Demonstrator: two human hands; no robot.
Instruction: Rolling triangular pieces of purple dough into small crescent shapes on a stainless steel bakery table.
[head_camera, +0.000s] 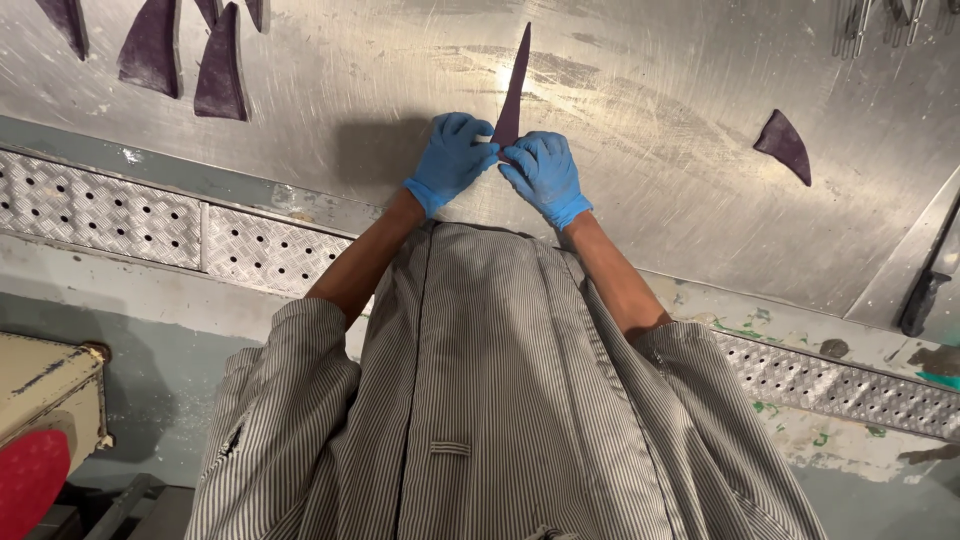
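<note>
The steel desk (680, 100) lies mostly bare around the hands, its near edge running just above the perforated strip (100, 210). The left hand (452, 155) and right hand (543, 172), both in blue gloves, meet at the near end of a long, thin purple wedge (515, 80), fingers (480, 140) curled closed, pinching it. More purple wedges (160, 50) lie far left; a curved purple piece (785, 143) lies well to the right.

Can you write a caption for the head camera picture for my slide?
Two blue-gloved hands, left hand and right hand, pinch a long pointed dark purple strip on a scratched steel table.
</note>
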